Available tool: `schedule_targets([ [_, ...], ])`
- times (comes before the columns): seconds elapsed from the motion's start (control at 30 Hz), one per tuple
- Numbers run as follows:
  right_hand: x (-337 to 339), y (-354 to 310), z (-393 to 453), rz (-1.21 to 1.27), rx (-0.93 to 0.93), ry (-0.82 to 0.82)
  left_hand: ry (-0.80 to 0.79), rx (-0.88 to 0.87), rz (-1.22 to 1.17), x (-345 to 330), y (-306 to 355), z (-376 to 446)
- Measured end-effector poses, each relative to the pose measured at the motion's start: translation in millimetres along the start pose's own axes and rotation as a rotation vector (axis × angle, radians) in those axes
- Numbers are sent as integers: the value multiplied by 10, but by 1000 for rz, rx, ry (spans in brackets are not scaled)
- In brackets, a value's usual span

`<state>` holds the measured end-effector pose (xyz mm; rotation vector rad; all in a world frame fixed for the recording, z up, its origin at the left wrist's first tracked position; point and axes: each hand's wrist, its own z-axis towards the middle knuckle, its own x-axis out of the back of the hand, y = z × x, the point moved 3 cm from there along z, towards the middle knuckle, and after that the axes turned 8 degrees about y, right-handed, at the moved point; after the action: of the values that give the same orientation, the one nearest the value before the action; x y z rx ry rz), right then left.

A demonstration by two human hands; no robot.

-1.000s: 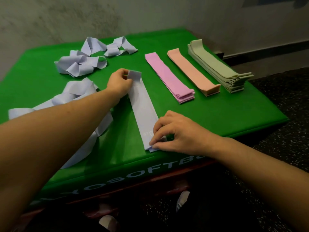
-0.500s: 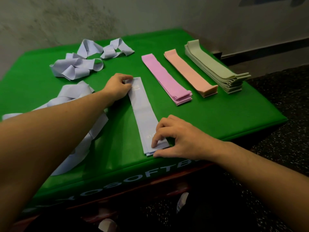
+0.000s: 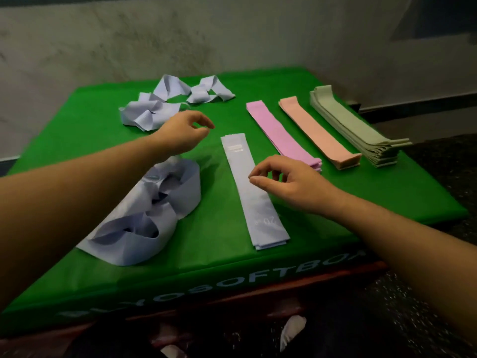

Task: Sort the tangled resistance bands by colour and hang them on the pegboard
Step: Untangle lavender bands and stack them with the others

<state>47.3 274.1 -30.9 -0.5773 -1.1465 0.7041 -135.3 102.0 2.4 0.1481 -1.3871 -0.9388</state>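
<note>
A flattened lavender band [image 3: 254, 192] lies straight on the green pad [image 3: 361, 192], running towards me. My left hand [image 3: 182, 134] hovers left of its far end, fingers loosely curled, holding nothing. My right hand [image 3: 286, 183] hovers over the band's middle, fingers loosely curled and empty. Tangled lavender bands lie in a near-left heap [image 3: 144, 215] partly under my left forearm, and in a far heap [image 3: 165, 104]. Sorted flat stacks lie to the right: pink [image 3: 280, 133], peach [image 3: 317, 131], sage green [image 3: 356, 125].
The pad ends at a front edge with white lettering [image 3: 219, 285], above a red frame. A grey wall [image 3: 232, 34] stands behind the pad. Dark speckled floor [image 3: 438, 306] lies to the right. No pegboard is in view.
Both hands have lifted off the flat lavender band; the left drew back to the left of its far end, the right rose from its near end to above its middle.
</note>
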Motion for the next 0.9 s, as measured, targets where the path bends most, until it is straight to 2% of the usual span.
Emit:
schedule_targets([
  [0.13,-76,-25,244,-49,-76,1,-14,-44,127,203,-372,-156],
  [0.37,-408,95,956,-103,-134,64,124,9,180,337,-869,-8],
  [0.67,-660,422,2287,-338,-132,100,135,-139,212,91,-847,764],
  [0.9,-794,900,3103,-508,-161,128,106,-172,383,-207,-910,1212],
])
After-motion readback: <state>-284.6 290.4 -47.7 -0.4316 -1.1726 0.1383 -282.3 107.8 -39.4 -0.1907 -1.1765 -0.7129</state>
